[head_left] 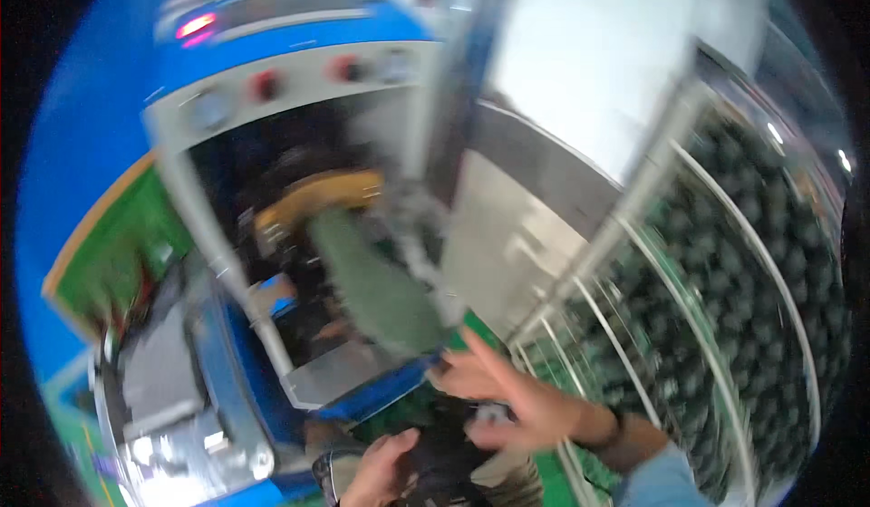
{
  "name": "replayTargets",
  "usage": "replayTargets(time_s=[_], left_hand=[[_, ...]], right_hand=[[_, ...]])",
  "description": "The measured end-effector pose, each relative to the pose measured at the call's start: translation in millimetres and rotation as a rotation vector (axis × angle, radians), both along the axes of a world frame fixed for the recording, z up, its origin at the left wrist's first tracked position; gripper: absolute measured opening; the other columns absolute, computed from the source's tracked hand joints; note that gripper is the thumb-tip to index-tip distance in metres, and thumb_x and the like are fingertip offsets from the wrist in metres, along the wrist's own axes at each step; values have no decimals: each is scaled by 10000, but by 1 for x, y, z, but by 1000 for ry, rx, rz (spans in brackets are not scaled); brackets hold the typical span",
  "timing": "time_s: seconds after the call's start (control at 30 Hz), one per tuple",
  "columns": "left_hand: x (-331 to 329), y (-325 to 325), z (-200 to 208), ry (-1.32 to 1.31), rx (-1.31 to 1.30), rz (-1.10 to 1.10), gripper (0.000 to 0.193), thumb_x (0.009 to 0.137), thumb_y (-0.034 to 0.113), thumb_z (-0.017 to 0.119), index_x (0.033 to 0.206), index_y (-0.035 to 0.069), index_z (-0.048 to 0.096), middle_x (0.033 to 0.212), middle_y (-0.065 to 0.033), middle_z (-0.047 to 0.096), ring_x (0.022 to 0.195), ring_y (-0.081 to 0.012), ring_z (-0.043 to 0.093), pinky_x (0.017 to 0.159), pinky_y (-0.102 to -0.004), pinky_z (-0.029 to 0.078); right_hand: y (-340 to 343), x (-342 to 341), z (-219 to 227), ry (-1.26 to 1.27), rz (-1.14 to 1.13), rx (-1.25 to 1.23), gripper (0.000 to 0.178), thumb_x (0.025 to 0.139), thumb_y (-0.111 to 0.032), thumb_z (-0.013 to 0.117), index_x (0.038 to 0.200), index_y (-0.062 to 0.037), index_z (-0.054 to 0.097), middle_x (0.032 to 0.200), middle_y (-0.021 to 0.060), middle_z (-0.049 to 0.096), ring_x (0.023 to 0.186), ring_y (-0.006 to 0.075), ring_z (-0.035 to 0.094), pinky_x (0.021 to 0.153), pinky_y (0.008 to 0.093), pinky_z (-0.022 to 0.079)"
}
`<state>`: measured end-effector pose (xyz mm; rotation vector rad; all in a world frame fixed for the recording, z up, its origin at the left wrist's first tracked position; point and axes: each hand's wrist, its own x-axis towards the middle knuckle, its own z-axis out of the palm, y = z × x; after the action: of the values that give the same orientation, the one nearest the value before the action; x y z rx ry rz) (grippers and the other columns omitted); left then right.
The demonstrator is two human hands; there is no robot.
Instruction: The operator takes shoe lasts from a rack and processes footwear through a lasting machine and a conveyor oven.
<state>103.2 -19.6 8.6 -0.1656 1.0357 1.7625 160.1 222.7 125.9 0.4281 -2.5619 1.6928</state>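
My right hand (pixel 521 398) reaches in from the lower right with its fingers apart, and I see nothing held in it. Lower and to the left, my left hand (pixel 382 467) is partly cut off by the bottom edge; its visible fingers stretch upward, apart from the right hand. Between and below the hands is a dark, blurred shape (pixel 446 448) whose kind I cannot make out. Just beyond my right fingertips, a long green sole-shaped form (pixel 376 280) tilts inside the open front of a blue and white machine (pixel 299 49). A yellow curved piece (pixel 326 190) sits behind the form's far end.
Red knobs (pixel 265 86) and round gauges (pixel 213 108) line the machine's upper panel. At right, a pale-railed rack (pixel 652 280) holds many dark rounded pieces (pixel 752 226). A green bin (pixel 127 244) and a shiny metal unit (pixel 172 398) stand at left. Motion blurs the picture.
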Motion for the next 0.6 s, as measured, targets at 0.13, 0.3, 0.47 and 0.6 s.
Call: replayTargets(time_s=[0.13,0.3,0.47,0.6], left_hand=[[19,20,-5,400,-209,28,253,930,202,608,1048,-11,674,906,-61,700,775,-217,636,719,-349,503],[23,-7,-45,445,-348,74,257,927,233,622,1061,14,639,1008,-40,636,901,-157,567,828,-297,452],[25,11,-25,479,-231,373,215,946,243,591,974,31,588,983,-56,614,831,-182,586,725,-311,496],[10,5,-45,381,-270,398,328,974,334,544,1069,28,617,983,-60,652,895,-199,627,805,-349,529]], right_hand=[[-19,-100,1,-489,-213,-1052,701,947,-262,658,1486,-21,279,1115,177,642,889,257,687,717,392,585],[-39,-111,-14,-358,-88,-1230,594,921,-149,668,1450,-38,424,1249,104,604,1034,227,644,776,432,581],[41,-11,-104,-146,-255,-1133,701,938,-187,646,1535,-12,323,1325,125,586,1092,198,632,860,389,562],[87,101,-179,-404,-661,-1344,644,939,-420,632,1393,12,486,1052,134,690,770,184,675,624,297,563]])
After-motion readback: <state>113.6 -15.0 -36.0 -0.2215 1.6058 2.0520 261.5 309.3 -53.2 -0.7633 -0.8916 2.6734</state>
